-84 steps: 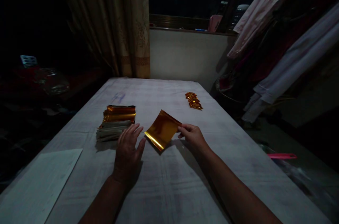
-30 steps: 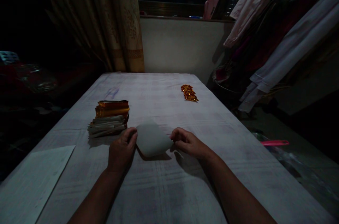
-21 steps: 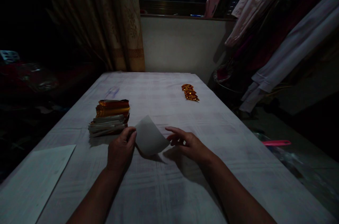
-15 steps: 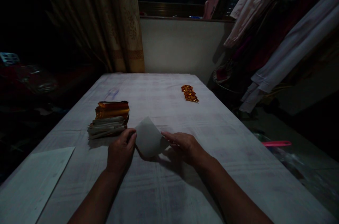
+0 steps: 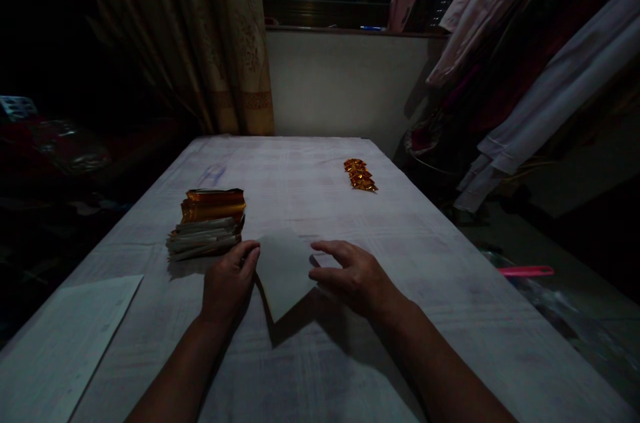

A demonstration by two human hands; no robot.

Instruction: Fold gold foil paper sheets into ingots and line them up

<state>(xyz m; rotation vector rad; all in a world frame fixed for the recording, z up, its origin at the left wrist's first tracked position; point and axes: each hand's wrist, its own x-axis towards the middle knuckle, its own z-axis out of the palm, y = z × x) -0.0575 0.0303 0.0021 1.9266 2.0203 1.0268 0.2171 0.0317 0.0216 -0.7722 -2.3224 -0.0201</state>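
A square sheet of pale paper (image 5: 285,273) is held just above the tablecloth, one corner pointing at me. My left hand (image 5: 227,283) pinches its left corner between thumb and fingers. At the opposite corner, my right hand (image 5: 355,280) has thumb and index finger spread apart, close to the paper's edge. Beyond my left hand lies a stack of gold foil sheets (image 5: 213,210), with pale-backed sheets (image 5: 204,240) piled on its near side. A short row of folded gold foil pieces (image 5: 361,175) rests on the far right of the table.
A checked cloth covers the table (image 5: 300,170). A large white sheet (image 5: 75,336) lies at its near left. Behind are a curtain (image 5: 227,43) and a sill with a pink mug (image 5: 401,12). Clothes (image 5: 540,90) hang at the right, above a pink handle (image 5: 527,271).
The paper has gone from curved to flatter, its near corner now pointing towards me. My right hand's fingers have parted from its right side. My left hand keeps its pinch.
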